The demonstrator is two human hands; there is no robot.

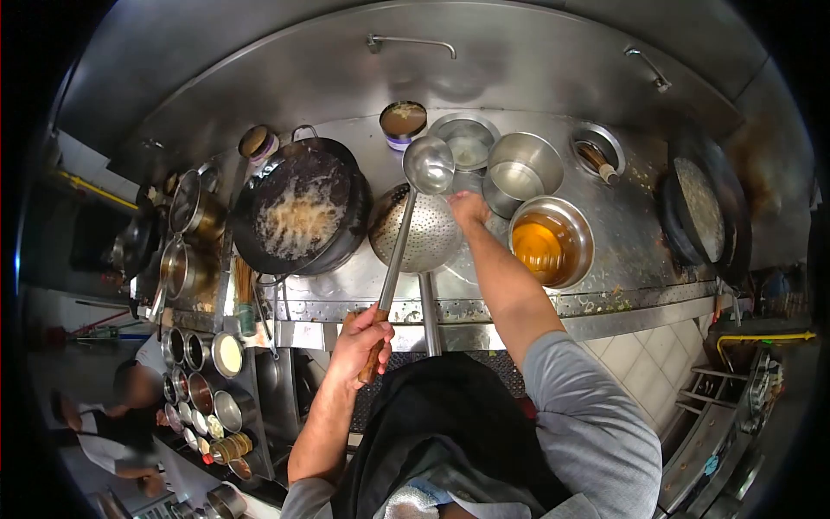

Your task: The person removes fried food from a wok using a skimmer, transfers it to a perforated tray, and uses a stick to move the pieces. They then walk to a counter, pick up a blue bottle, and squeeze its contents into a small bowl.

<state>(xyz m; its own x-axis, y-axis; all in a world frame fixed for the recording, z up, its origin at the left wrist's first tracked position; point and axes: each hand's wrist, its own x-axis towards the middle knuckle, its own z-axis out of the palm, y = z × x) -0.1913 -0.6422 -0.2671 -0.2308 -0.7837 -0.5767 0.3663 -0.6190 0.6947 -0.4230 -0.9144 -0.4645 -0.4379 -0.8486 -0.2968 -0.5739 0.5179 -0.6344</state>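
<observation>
My left hand is closed around the wooden handle of a long metal ladle, whose bowl hangs over the steel counter. Under the ladle lies a perforated strainer with its handle toward me. My right hand is at the strainer's right edge, beside a metal pot; its fingers are bent, and what they hold, if anything, is hidden. To the left, a black wok holds bubbling oil with pale food in it. A steel bowl of orange-brown liquid stands right of my right forearm.
Behind the strainer are an open can and a shallow metal bowl. A brush in a bowl and another wok stand at the right. Seasoning containers and another person are at the lower left.
</observation>
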